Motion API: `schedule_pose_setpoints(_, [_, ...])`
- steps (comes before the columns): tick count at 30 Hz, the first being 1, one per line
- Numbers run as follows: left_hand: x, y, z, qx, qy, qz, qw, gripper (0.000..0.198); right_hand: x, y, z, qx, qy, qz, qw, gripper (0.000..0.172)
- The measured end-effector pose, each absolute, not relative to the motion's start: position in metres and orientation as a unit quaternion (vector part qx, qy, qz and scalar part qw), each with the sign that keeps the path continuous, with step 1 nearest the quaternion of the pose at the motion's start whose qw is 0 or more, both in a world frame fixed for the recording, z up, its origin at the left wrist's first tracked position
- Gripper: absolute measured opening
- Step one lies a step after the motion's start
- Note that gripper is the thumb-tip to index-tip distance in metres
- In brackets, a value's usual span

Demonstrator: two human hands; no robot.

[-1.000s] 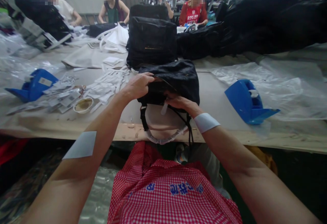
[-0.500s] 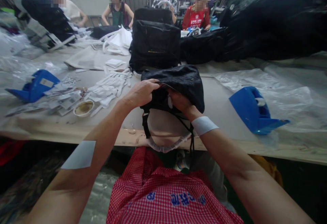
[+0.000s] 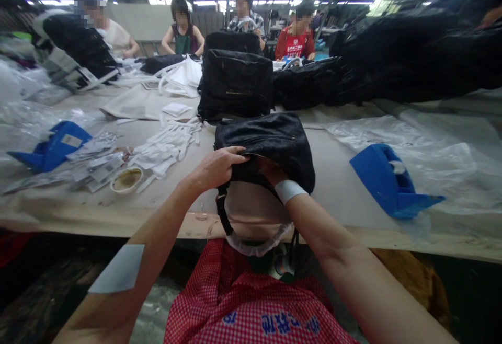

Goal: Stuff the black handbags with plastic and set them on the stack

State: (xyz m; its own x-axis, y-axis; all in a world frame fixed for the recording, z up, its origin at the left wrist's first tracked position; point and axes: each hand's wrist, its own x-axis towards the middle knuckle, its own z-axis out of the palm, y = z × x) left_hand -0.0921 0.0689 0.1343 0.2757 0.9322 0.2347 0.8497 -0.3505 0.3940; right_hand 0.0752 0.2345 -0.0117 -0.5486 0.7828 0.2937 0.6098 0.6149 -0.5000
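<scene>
A black handbag (image 3: pixel 266 132) lies on the table in front of me, its opening facing me. My left hand (image 3: pixel 219 167) pinches the near left edge of that opening between thumb and fingers. Pushed inside the bag, my right hand (image 3: pixel 270 170) shows only its back near the wrist; its fingers are hidden. The bag's handle (image 3: pixel 257 250), wrapped in clear plastic, hangs over the table's front edge. Behind the handbag stands a larger black bag (image 3: pixel 239 80).
Blue tape dispensers stand at left (image 3: pixel 58 145) and right (image 3: pixel 392 182). White strips (image 3: pixel 167 145), tags (image 3: pixel 98 169) and a small round tub (image 3: pixel 126 181) lie left of the bag. Clear plastic sheets (image 3: pixel 423 150) cover the right side. Several co-workers stand across the table.
My right hand has gone deeper into the handbag, its wrist now at the opening. My left hand stays on the edge, its index finger more stretched out. The view has tilted up slightly.
</scene>
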Motion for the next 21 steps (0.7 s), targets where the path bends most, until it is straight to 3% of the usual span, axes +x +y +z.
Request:
schedule_pose_setpoints(4, [-0.105, 0.036, 0.108, 0.744, 0.513, 0.318, 0.288, 0.05, 0.085, 0.214, -0.021, -0.439, -0.862, 0.181, 0.178, 0.046])
schedule_pose_setpoints(9, [-0.124, -0.013, 0.063, 0.447, 0.667, 0.515, 0.299, 0.036, 0.098, 0.189, -0.008, -0.426, -0.877, 0.08, 0.21, 0.039])
schedule_pose_setpoints(14, [-0.101, -0.027, 0.033, 0.266, 0.663, 0.539, 0.446, 0.037, 0.092, 0.175, 0.005, -0.35, -0.922, 0.089, 0.14, 0.038])
schedule_pose_setpoints(18, [-0.084, -0.023, 0.027, 0.298, 0.65, 0.537, 0.448, 0.053, 0.097, 0.155, 0.019, -0.347, -0.924, 0.106, 0.12, 0.043])
schedule_pose_setpoints(21, [-0.095, -0.025, 0.025, 0.386, 0.725, 0.453, 0.346, 0.062, 0.131, 0.128, 0.03, -0.335, -0.919, 0.12, 0.169, 0.035])
